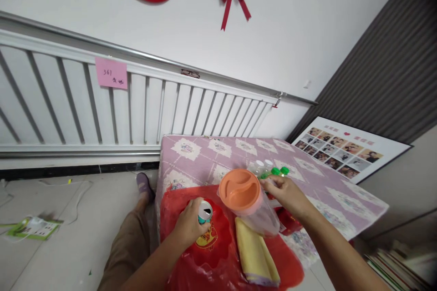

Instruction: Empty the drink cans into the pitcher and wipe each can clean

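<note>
My left hand (187,225) is wrapped round a drink can (205,212) with an opened top. The can is over a red tray (215,254) with a yellow printed figure. My right hand (286,194) has its fingers curled just right of a clear plastic pitcher (266,218) with an orange lid (239,189). What those fingers hold, if anything, is hidden. Small bottles with green caps (276,171) and white caps (260,163) stand just beyond that hand. A folded yellow cloth (255,254) lies in front of the pitcher.
A red plastic sheet (177,195) lies under these things on a table with a purple floral tablecloth (300,152). A white radiator (191,111) runs along the wall behind. A framed photo board (348,150) leans at the right. A power strip (34,227) lies on the floor.
</note>
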A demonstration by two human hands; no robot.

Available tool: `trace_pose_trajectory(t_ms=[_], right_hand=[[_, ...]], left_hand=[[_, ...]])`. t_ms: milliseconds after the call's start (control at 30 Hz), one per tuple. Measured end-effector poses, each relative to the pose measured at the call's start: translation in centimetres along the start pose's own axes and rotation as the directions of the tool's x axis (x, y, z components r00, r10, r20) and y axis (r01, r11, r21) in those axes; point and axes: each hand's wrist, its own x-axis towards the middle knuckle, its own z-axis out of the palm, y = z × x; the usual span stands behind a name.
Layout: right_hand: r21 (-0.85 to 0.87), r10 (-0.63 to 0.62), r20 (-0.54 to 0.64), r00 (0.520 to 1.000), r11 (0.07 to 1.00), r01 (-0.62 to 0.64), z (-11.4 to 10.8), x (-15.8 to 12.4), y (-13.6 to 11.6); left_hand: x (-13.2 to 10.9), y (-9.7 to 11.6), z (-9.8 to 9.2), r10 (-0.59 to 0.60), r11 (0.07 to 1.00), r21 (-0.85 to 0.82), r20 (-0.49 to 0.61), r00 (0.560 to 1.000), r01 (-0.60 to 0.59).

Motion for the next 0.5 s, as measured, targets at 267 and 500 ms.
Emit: trace_pose_trajectory(t_ms=[267,500], right_hand=[[-0.138,-0.040,0.040,0.998,0.989,0.045,0.9,0.3,-0.9],[-0.202,-0.064,0.085,0.994,0.976,0.080,1.7,0.6,-0.6]], left_hand=[[-0.1,0.2,-0.3,0.011,0.999,0.036,-0.011,1.000,-0.011],[-0.2,0.5,-0.6,0.011,0.999,0.039,0.005,1.000,-0.011]])
